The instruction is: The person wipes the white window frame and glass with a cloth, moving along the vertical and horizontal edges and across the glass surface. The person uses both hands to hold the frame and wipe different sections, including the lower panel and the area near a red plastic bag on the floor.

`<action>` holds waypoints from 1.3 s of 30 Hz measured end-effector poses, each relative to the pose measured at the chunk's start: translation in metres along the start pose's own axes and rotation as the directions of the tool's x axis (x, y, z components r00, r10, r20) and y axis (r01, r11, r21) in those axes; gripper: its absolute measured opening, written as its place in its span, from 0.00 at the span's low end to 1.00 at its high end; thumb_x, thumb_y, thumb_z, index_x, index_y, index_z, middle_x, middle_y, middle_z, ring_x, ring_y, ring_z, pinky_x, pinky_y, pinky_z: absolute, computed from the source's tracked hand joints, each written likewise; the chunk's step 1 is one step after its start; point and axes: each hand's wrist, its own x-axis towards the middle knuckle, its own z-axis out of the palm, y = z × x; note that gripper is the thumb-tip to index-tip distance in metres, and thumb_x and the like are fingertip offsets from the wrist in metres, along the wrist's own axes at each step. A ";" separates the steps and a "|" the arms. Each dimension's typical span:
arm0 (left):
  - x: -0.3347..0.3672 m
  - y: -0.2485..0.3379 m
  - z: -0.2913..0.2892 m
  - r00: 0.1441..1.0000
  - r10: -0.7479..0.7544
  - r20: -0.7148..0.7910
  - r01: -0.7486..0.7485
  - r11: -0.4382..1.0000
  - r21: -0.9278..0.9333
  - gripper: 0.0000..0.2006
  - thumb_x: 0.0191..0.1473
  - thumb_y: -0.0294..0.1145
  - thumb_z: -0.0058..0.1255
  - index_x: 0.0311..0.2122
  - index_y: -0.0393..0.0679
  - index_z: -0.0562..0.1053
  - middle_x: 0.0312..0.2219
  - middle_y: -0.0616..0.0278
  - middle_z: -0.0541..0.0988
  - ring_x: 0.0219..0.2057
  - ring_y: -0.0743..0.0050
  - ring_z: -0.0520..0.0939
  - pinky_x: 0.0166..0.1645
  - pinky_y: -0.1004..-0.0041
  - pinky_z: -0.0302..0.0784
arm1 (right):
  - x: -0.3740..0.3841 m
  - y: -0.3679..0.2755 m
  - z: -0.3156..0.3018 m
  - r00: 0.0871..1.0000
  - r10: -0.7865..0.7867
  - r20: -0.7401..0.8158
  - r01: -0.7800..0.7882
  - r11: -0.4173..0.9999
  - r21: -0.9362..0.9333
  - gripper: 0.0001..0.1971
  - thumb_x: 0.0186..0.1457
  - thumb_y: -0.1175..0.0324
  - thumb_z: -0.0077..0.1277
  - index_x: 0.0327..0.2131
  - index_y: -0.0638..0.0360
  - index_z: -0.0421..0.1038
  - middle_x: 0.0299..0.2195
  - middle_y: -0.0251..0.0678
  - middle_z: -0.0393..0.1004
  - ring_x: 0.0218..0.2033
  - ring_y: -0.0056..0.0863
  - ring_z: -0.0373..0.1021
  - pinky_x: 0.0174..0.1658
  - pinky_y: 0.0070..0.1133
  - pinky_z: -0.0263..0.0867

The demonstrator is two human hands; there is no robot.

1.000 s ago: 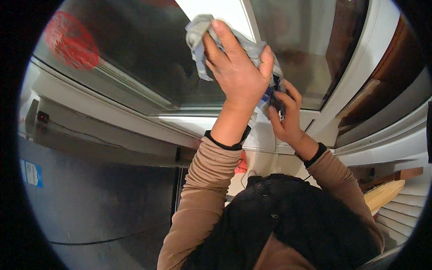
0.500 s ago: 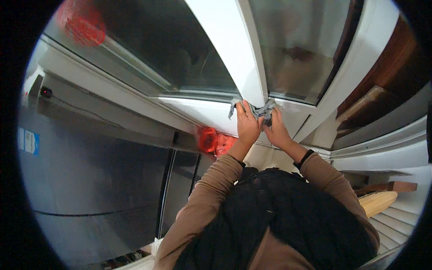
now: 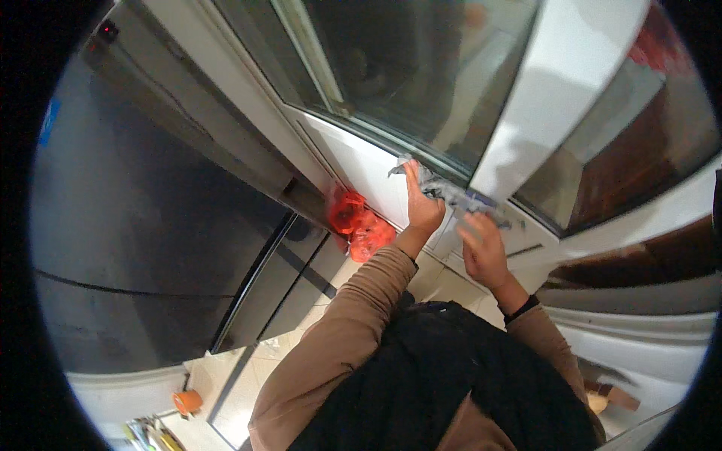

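A crumpled grey cloth (image 3: pixel 436 184) lies against the lower white frame of a glass door (image 3: pixel 421 83). My left hand (image 3: pixel 424 209) grips it at its left part, with the thumb side up against the frame. Close to the cloth's right end is my right hand (image 3: pixel 485 248), its fingers smeared by motion. Whether those fingers hold any of the cloth cannot be made out. The cloth's right end is blurred too, below the foot of the upright white bar.
To the left stands a large dark, glossy refrigerator (image 3: pixel 143 218). Red plastic bags (image 3: pixel 368 234) sit on the floor between it and the door. An orange round container (image 3: pixel 187 402) is at the lower left. On the right is a second glass pane (image 3: pixel 609 150).
The view has turned, so the door stands more to the right. My right hand has come away from my left, lower and to the right; the cloth is stretched out sideways.
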 end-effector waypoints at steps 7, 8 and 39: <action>0.051 -0.045 -0.028 0.983 0.114 -0.146 -0.081 0.973 0.216 0.44 0.46 0.19 0.46 0.65 0.26 0.37 0.66 0.36 0.42 0.67 0.38 0.44 0.69 0.62 0.39 | 0.075 0.002 0.045 0.996 -0.063 0.057 0.061 0.998 0.032 0.19 0.51 0.79 0.47 0.49 0.62 0.69 0.55 0.47 0.64 0.57 0.48 0.61 0.60 0.36 0.57; 0.061 -0.051 -0.034 0.978 0.131 -0.163 -0.087 0.964 0.253 0.43 0.46 0.19 0.45 0.65 0.26 0.38 0.66 0.35 0.42 0.67 0.37 0.44 0.69 0.61 0.39 | 0.089 0.002 0.052 0.994 -0.057 0.091 0.054 0.998 0.037 0.19 0.52 0.79 0.47 0.50 0.62 0.68 0.56 0.47 0.64 0.58 0.48 0.60 0.61 0.37 0.57; 0.214 -0.139 -0.142 0.823 -0.188 -0.536 0.096 0.976 -0.195 0.31 0.64 0.34 0.28 0.67 0.33 0.39 0.66 0.33 0.34 0.68 0.37 0.38 0.69 0.58 0.36 | 0.179 0.013 0.145 0.896 -0.185 0.404 0.181 0.982 0.048 0.09 0.45 0.81 0.52 0.34 0.64 0.73 0.42 0.43 0.75 0.47 0.43 0.72 0.52 0.36 0.69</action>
